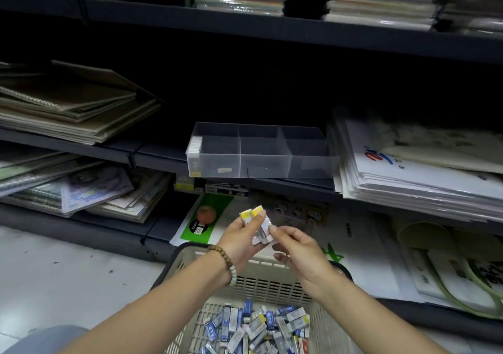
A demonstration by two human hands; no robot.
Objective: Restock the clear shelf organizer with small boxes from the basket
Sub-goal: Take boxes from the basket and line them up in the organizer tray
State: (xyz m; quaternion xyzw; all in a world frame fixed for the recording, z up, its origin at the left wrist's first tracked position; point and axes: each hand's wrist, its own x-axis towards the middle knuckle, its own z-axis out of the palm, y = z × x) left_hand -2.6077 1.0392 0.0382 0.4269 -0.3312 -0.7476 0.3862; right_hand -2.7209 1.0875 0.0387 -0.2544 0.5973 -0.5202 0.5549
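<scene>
Clear shelf organizer [261,154]: six compartments, on the middle dark shelf [163,150] between stacked pads and bagged sheets; a few white boxes stand against its left wall. Basket [245,280]: beige, slotted, on the floor below, holding a loose heap of boxes [258,326]. Left hand [239,240]: beaded bracelet at wrist, grips several small boxes [251,214], yellow ends up, above the basket. Right hand [296,250]: thumb and forefinger pinch the same bunch.

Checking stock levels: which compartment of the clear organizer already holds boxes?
The front-left compartment of the clear shelf organizer: small boxes line its left wall, and nowhere else in it shows such a row.
</scene>
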